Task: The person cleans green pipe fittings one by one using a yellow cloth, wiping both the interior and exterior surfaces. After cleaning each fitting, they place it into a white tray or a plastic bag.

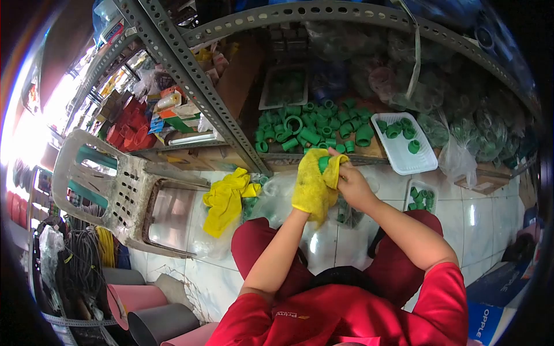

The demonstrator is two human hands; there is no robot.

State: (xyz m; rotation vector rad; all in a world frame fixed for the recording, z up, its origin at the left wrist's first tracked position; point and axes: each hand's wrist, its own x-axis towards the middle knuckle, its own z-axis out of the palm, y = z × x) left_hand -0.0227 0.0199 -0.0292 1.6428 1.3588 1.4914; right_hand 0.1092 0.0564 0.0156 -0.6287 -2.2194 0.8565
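Observation:
A yellow cloth point(313, 187) covers my left hand point(304, 200), whose fingers are hidden beneath it. A green pipe fitting point(324, 164) pokes out of the folds, gripped through the cloth by that hand. My right hand point(353, 185) is closed on the cloth's right edge, close against the fitting; its fingertips are partly hidden. Just beyond both hands, a heap of green pipe fittings point(311, 136) lies on the low shelf. To the right, a white tray point(424, 155) holds several fittings.
Another yellow cloth point(222, 199) lies left of me, beside a worn plastic chair point(135, 196). A smaller tray point(411, 199) of fittings sits on the tiled floor point(479, 230) by my right knee. The metal shelf post point(202, 86) and curved shelf beam point(323, 10) frame the space ahead.

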